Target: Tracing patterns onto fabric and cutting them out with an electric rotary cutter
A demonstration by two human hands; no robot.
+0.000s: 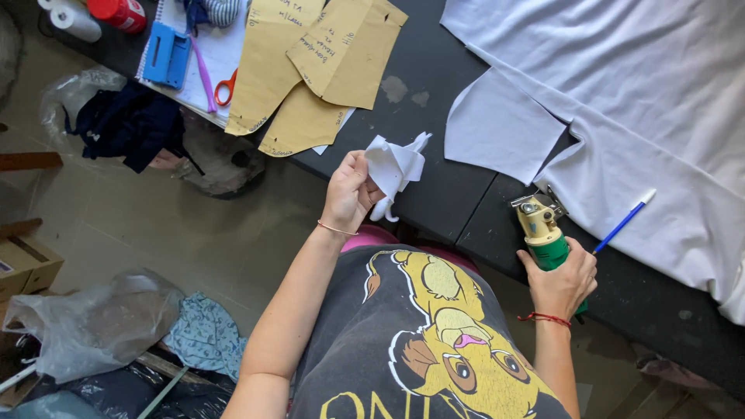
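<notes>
The person wears a dark grey T-shirt (pixel 372 341) printed with a large yellow cartoon lion cub and yellow lettering below it. A strip of pink garment (pixel 372 235) shows above the shirt. A thin pinkish bracelet (pixel 337 228) circles the left wrist; a red cord bracelet (pixel 545 317) circles the right. Both arms are bare.

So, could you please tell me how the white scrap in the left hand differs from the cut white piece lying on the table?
The white scrap is small and crumpled; the cut white piece is larger and flat. The scrap is pinched in the left hand, lifted above the table; the piece lies untouched on it. Both look like the same white fabric.
</notes>
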